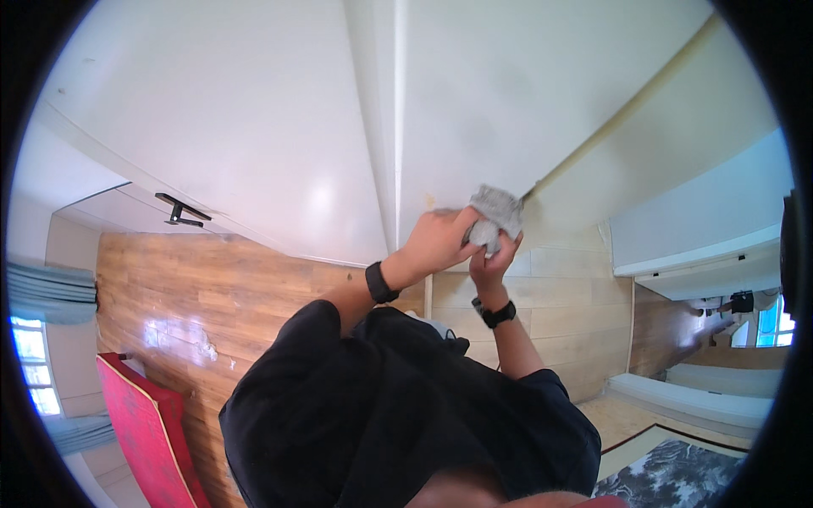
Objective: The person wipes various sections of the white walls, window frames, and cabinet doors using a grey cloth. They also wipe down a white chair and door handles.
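Both my hands are together in front of a white wall [470, 108], holding a crumpled grey cloth [498, 206]. My left hand [441, 236] grips the cloth from the left, its thumb and fingers against the folds. Just below and to the right, my right hand [497, 257] pinches the lower part of the same cloth. The cloth's upper end spreads near the wall's corner edge. A faint yellowish mark [430, 200] shows on the wall just above my left hand. Black bands are on both wrists.
An open white door [254, 127] with a black handle [183, 209] stands at left. Beyond it are a wooden floor [241, 286] and a red padded piece of furniture [143, 425]. Right of me, a doorway leads to another room, where a person [742, 301] is partly visible. A framed picture [673, 473] is at lower right.
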The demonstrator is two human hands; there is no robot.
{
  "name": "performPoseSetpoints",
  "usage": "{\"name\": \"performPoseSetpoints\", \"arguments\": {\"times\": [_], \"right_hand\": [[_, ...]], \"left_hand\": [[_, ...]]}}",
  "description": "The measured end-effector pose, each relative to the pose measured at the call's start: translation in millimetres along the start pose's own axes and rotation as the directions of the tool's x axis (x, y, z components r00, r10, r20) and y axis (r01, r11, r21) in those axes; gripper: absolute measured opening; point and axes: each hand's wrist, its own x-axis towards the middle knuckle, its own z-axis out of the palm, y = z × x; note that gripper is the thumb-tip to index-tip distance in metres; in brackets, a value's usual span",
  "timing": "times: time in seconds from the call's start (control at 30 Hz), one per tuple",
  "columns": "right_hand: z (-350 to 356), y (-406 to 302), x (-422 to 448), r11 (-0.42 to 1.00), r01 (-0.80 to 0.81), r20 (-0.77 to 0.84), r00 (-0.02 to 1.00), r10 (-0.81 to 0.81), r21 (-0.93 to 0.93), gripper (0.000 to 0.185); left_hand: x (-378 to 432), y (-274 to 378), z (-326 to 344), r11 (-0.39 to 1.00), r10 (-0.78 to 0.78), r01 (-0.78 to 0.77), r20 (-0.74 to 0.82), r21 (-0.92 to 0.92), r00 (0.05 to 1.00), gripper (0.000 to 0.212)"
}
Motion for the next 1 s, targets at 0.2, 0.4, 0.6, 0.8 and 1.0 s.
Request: {"name": "performPoseSetpoints", "arguments": {"times": [0.2, 0.4, 0.6, 0.8, 1.0], "right_hand": [[-1, -13, -17, 0.991, -0.098, 0.051, 0.993, 0.103, -0.093, 0.031], [7, -43, 68, 0.996, 0.088, -0.166, 0.982, -0.088, -0.011, 0.032], [18, -40, 74, 0.988, 0.149, -0.364, 0.922, -0.129, 0.029, 0.030], [9, -7, 27, 0.986, 0.158, -0.106, 0.981, -0.164, -0.061, 0.041], [-48, -2, 71, 0.960, 0.277, 0.168, 0.948, -0.269, -0.029, 0.029]], "left_hand": [[-23, -14, 4, 0.990, -0.140, 0.136, 0.258, 0.034, 0.956, 0.036], [12, 11, -39, 0.991, 0.120, -0.120, -0.007, -0.065, 0.993, 0.042], [11, 13, -30, 0.984, 0.113, -0.125, -0.094, -0.127, 0.989, 0.041], [-19, 1, -15, 0.987, -0.143, 0.148, 0.066, -0.070, 0.987, 0.038], [-1, 41, -30, 0.997, -0.057, 0.054, 0.055, 0.051, 0.997, 0.042]]}}
